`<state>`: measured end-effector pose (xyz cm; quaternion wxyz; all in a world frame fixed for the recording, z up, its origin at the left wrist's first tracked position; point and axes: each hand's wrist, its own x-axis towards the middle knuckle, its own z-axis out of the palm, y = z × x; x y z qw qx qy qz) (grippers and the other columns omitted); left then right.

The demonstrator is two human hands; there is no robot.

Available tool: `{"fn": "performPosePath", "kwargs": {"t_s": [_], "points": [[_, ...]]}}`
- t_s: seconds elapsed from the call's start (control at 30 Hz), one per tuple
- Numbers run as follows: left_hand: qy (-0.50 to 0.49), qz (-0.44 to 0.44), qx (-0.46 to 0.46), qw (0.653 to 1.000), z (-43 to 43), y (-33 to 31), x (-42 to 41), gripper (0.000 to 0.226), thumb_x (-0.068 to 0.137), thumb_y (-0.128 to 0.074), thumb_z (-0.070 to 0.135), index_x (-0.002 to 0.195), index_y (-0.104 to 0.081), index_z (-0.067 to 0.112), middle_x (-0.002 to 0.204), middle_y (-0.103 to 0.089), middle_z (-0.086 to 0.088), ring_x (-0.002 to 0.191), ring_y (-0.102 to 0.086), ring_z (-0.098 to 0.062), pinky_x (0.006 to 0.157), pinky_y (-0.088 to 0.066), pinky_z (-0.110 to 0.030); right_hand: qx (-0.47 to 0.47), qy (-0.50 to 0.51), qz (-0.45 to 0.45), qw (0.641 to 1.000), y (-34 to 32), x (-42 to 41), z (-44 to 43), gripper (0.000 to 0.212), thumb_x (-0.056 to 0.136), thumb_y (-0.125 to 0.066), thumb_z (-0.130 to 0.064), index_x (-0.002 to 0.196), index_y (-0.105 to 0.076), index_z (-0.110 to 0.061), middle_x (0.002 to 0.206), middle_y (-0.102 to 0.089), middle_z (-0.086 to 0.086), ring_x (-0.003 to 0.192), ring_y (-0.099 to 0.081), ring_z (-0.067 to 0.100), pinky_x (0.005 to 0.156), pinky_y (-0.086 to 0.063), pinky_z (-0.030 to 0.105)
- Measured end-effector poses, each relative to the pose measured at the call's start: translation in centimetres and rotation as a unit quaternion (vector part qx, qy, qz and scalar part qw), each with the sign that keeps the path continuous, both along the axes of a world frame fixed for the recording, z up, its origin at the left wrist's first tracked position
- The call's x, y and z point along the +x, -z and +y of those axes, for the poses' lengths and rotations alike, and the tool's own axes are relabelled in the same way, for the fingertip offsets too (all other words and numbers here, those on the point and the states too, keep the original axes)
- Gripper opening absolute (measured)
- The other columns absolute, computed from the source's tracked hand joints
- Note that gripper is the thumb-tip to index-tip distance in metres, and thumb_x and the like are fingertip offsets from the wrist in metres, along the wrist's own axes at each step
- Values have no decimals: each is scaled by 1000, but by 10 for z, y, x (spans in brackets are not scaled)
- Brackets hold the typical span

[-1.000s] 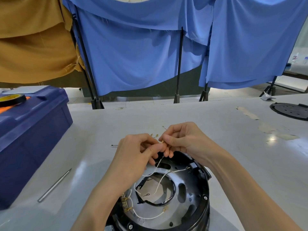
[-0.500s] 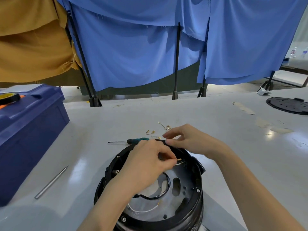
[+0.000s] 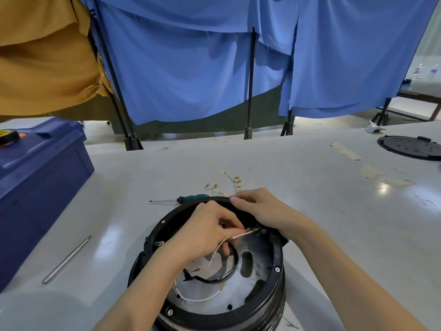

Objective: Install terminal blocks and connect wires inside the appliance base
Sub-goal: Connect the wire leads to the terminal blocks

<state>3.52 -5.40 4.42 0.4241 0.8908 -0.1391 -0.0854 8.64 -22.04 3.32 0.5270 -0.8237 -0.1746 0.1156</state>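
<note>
**Appliance base** (image 3: 278,268): round, black-rimmed, open side up on the tabletop (image 3: 334,211), nearest the camera. Inside are a metal floor plate, a black ring (image 3: 232,271) and a second white lead (image 3: 202,300) looping along the near wall. Judged rigid and heavy enough to sit steady, and best steadied by its rim.

**Left hand** (image 3: 205,232): over the middle of the base. Its fingers (image 3: 229,225) are curled and pinch the white wire (image 3: 235,237) just behind its brass terminal (image 3: 250,231), which points at the far right inner wall.

**Handling:** the wire looks light, thin and limp. The terminal looks small, stiff and easily bent. The hold belongs on the insulation close behind the crimp, so a push runs straight. Tugging the free length would likely strain the joint.

**Right hand** (image 3: 260,209): draped over the far rim, one fingertip lying along it. The other fingers are hidden behind the left hand, so its grip cannot be told.

**Screwdriver** (image 3: 191,199): just beyond the base, green handle, tip pointing left.

**Loose terminals** (image 3: 235,181): brass, scattered a little farther out.

**Metal rod** (image 3: 66,259): to the left, apart from the base.

**Blue toolbox** (image 3: 40,177): far left, with a tape roll (image 3: 8,137) on its lid.

**Black disc** (image 3: 410,148): far right.

**Blue cloth** (image 3: 191,68) and **mustard cloth** (image 3: 43,68): hung on stands behind the tabletop
</note>
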Motion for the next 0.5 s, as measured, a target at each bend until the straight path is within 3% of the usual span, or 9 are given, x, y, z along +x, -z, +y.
{"fn": "performPosePath", "kwargs": {"t_s": [0.17, 0.27, 0.37, 0.5], "points": [[-1, -41, 13, 999, -4, 3, -2, 12, 85, -70, 29, 74, -73, 29, 63, -69, -7, 47, -65, -17, 40, -52, -39, 28, 17, 12, 999, 5, 1, 2, 27, 98, -55, -34, 88, -75, -18, 85, -73, 10, 73, -62, 10, 73, -49, 27], [4, -52, 32, 998, -6, 4, -2, 12, 87, -69, 27, 76, -73, 29, 65, -70, -4, 48, -65, -15, 40, -54, -41, 26, 36, 23, 999, 5, 0, 3, 41, 97, -54, -42, 87, -72, -6, 70, -62, 11, 64, -55, 16, 64, -44, 30], [4, -64, 42, 997, -4, 4, -2, 10, 87, -69, 30, 80, -74, 26, 65, -70, -4, 48, -65, -15, 38, -49, -25, 20, 58, 29, 998, 7, 1, 3, 58, 97, -51, -46, 88, -63, 9, 68, -50, 10, 62, -46, 17, 63, -38, 30], [1, -78, 36, 996, -3, 6, -2, 9, 87, -69, 28, 81, -75, 25, 64, -70, -5, 47, -64, -15, 40, -39, -11, 16, 66, 36, 997, 6, 2, 3, 58, 98, -50, -45, 89, -61, 12, 70, -49, 10, 63, -45, 18, 64, -37, 30]]}}
